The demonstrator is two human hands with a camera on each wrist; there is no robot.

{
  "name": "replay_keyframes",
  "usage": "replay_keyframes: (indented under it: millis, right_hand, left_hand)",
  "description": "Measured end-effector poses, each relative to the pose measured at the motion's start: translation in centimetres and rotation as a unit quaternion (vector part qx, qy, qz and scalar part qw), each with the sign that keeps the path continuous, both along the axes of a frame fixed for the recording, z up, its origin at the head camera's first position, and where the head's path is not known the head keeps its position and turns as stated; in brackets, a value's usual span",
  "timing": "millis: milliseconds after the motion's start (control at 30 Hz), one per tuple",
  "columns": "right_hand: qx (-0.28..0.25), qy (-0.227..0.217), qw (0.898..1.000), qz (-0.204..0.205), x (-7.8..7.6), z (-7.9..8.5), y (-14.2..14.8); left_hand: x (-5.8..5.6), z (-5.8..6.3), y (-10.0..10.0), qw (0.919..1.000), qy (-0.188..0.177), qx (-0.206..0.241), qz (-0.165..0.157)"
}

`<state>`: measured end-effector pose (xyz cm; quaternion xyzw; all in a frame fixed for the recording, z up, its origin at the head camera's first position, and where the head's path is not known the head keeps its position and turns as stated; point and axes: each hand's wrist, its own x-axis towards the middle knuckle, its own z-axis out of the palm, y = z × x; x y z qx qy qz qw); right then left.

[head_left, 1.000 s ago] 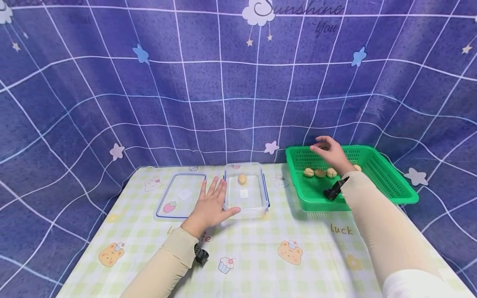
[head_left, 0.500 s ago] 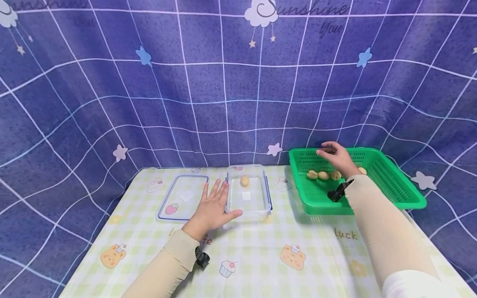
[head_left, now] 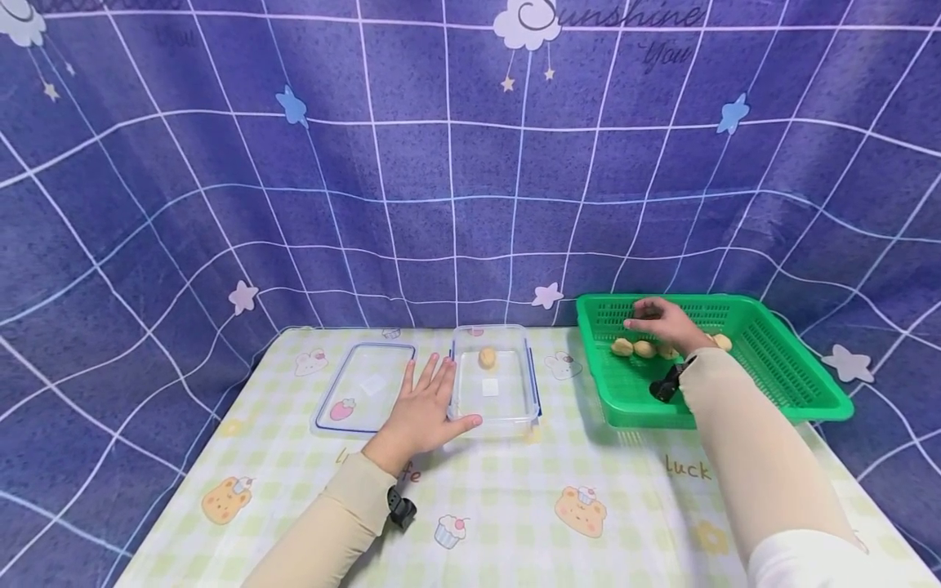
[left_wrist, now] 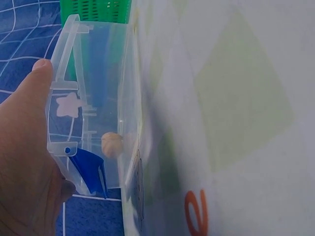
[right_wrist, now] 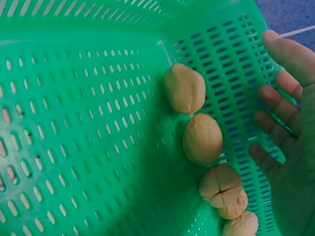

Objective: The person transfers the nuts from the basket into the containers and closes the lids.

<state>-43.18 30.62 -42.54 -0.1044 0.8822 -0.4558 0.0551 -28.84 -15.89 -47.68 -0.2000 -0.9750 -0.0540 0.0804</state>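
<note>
My left hand (head_left: 419,414) lies with fingers spread and straight at the left side of a clear plastic food container (head_left: 520,418). In the left wrist view, the thumb is by the container's rim and a blue latch (left_wrist: 90,169) hangs below. A single walnut (head_left: 488,358) sits inside the container. Over the back of a green plastic basket (head_left: 613,392), my right hand (head_left: 667,323) has loosely bent fingers and holds nothing. Several walnuts lie in a row beside it, including a walnut (right_wrist: 185,88) and another walnut (right_wrist: 203,139); in the head view the hand partly covers them.
A clear lid (head_left: 366,384) with a blue seal lies flat left of the container, partly behind my left hand. The checked tablecloth (head_left: 515,506) covers the table, and a blue curtain (head_left: 412,163) hangs behind it.
My right hand has moved down, closer to the walnuts in the basket. My left hand stays by the container. The whole head view has shifted slightly.
</note>
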Motion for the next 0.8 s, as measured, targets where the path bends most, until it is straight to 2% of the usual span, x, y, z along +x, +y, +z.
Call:
replay_keyframes:
  millis: [200,400,633,800]
  right_hand:
    - [0.024,-0.017,0.999,0.023,-0.1,-0.3,0.0]
    - [0.039,-0.022,0.999,0.032,-0.5,-0.7,0.1]
    - [0.056,-0.028,0.997,0.054,-0.9,-1.5,0.3]
    - [0.052,-0.046,0.996,0.064,-1.5,-2.1,0.6]
  left_hand:
    - [0.1,0.4,0.2,0.9998,-0.011,-0.017,0.007]
    - [0.2,0.7,0.2,0.9999,-0.009,-0.012,0.004]
    - [0.1,0.6,0.1,0.9991,-0.031,-0.026,0.01]
    - [0.1,0.5,0.2,0.9995,-0.021,-0.022,0.01]
